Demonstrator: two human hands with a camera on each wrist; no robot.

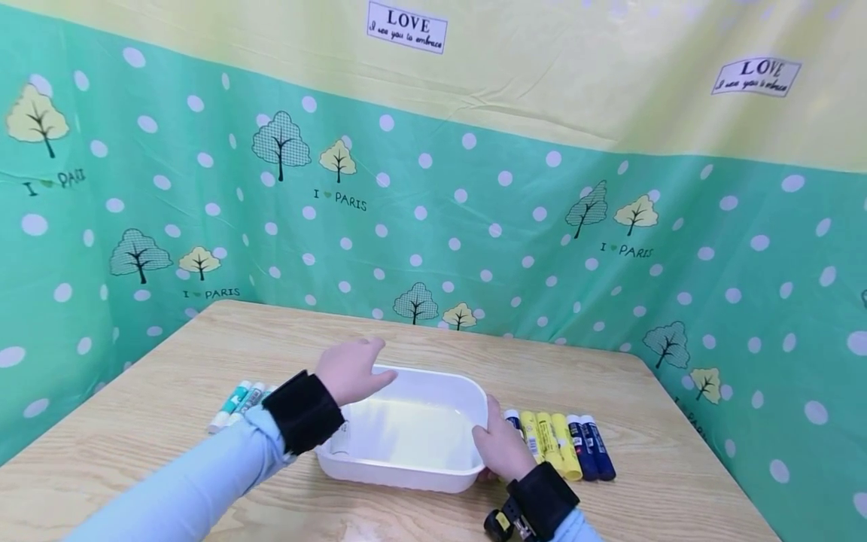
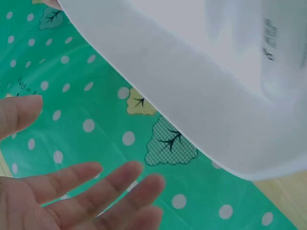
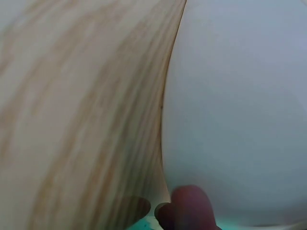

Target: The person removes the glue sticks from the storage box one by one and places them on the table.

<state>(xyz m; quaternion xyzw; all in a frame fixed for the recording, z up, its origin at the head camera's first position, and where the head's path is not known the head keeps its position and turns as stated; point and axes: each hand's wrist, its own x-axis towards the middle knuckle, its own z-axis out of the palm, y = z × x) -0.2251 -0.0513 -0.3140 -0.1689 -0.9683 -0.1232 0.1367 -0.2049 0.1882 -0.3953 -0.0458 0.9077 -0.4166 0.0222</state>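
Observation:
A white plastic bin (image 1: 400, 477) with nothing inside stands on the wooden table before me. At its right end my right hand (image 1: 504, 444) grips the rim, thumb on the inner side. The right wrist view shows fingertips (image 3: 192, 207) against the bin's white wall (image 3: 235, 115). My left hand (image 1: 352, 370) hovers over the bin's left end, fingers spread and holding nothing. In the left wrist view those fingers (image 2: 96, 196) are apart from the bin's rim (image 2: 144, 67).
Right of the bin lies a row of glue sticks, yellow ones (image 1: 546, 436) and dark blue ones (image 1: 597, 449). White-and-teal glue sticks (image 1: 237, 399) lie on the left, partly behind my left arm. A patterned green curtain (image 1: 447, 226) hangs behind the table (image 1: 650, 421).

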